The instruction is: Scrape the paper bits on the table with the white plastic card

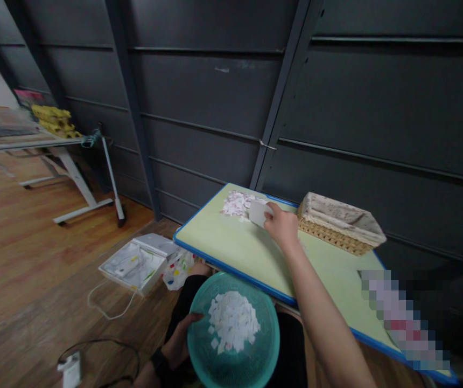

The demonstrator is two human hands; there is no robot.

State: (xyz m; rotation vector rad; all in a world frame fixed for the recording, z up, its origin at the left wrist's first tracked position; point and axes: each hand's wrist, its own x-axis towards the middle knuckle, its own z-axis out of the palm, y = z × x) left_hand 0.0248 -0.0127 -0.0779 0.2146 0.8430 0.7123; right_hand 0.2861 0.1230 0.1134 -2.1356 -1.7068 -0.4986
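My right hand (pixel 282 223) reaches across the pale green table (pixel 235 250) and is closed on a white card (pixel 258 212), held edge-down against a heap of small paper scraps (pixel 237 203) at the table's far corner. My left hand (pixel 181 339) grips the left rim of a teal plastic basket (pixel 231 337) resting on my lap below the table's near edge. Inside the basket lies a pile of white paper pieces (pixel 233 320). A dark watch band sits on my left wrist.
A woven wicker basket (pixel 338 221) stands on the table right of my right hand. An open white box (pixel 137 264) and a plastic bag (pixel 179 268) lie on the wooden floor at left, with cables. Another table (pixel 33 140) stands far left. Dark wall panels behind.
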